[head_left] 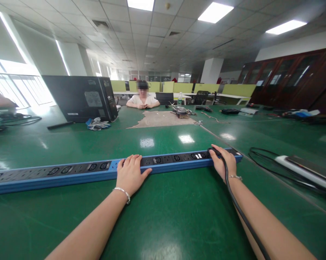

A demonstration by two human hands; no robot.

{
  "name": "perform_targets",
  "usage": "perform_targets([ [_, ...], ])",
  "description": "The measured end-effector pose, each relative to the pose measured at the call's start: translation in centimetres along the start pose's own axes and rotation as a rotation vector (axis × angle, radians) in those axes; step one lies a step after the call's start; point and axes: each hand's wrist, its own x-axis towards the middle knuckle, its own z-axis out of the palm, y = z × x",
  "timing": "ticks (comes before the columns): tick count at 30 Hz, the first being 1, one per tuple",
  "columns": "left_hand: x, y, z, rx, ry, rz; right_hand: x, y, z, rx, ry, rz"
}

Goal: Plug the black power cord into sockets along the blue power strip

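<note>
A long blue power strip with a black socket face lies across the green table, from the left edge to right of centre. My left hand rests over its middle, fingers on the far edge and thumb spread along the near side. Near the strip's right end, my right hand is closed round a black plug, which sits at the socket face. From the plug a thick black cable runs down over my right forearm. The plug's front is hidden, so its fit in the socket cannot be made out.
A black computer case and gloves stand at the back left. A person sits across the green table. At right lie a white-and-black device and cables. Another person's arm shows at far left.
</note>
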Motion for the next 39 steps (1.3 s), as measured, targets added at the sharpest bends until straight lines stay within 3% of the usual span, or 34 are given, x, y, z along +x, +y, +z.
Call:
perform_targets([
  [11, 0.0, 0.0, 0.1, -0.005, 0.008, -0.001, -0.6, 0.5, 1.1, -0.066, -0.049, 0.115],
  [16, -0.1, 0.0, 0.1, -0.003, 0.009, -0.002, -0.9, 0.6, 0.7, -0.027, -0.086, 0.212],
  [28, -0.2, 0.0, 0.1, -0.002, 0.020, -0.003, -0.8, 0.7, 0.4, -0.041, -0.162, 0.283],
  [39, -0.1, 0.0, 0.2, 0.003, 0.027, -0.003, -0.9, 1.6, 1.1, -0.045, -0.077, 0.203],
])
